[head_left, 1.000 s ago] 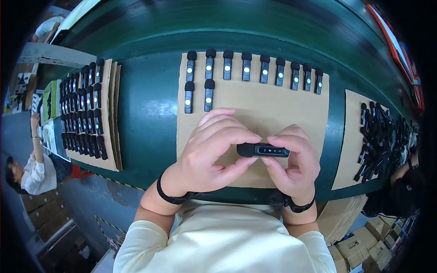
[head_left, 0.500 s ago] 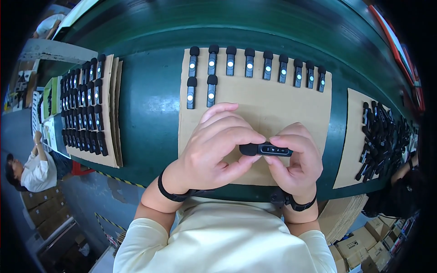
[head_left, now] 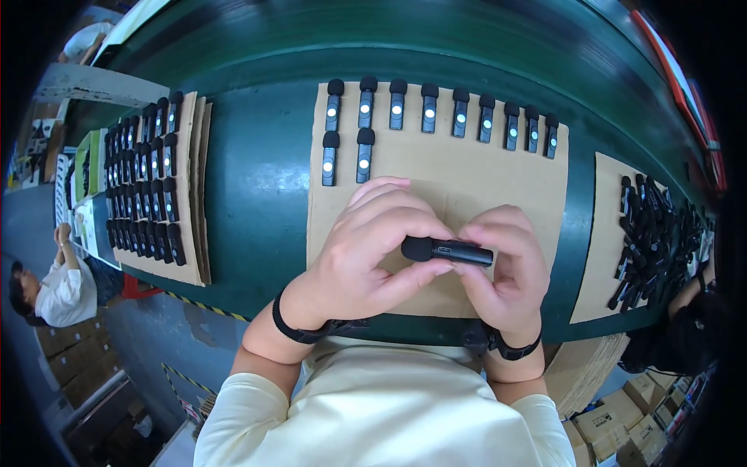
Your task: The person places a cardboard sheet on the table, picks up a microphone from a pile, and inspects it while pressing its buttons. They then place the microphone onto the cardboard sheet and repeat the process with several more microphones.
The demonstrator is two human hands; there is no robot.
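A small black clip-on wireless microphone with a foam windscreen on its left end lies level between my two hands. My left hand pinches it near the foam with thumb and forefinger. The thumb and forefinger of my right hand grip its body from the other side. A narrow side with a small port faces up. Beneath my hands is a cardboard sheet. Along its far edge stretches a row of similar microphones, each with a round white light spot, and two more form a second row at the left.
On the left, stacked cardboard sheets carry several rows of microphones. A cardboard sheet at the right bears a loose heap of microphones. The bench top is green. A person sits at the far left.
The microphone has been turned about its length: the side with a long inset panel faced up before, and now the port side does. Both hands keep hold of it.
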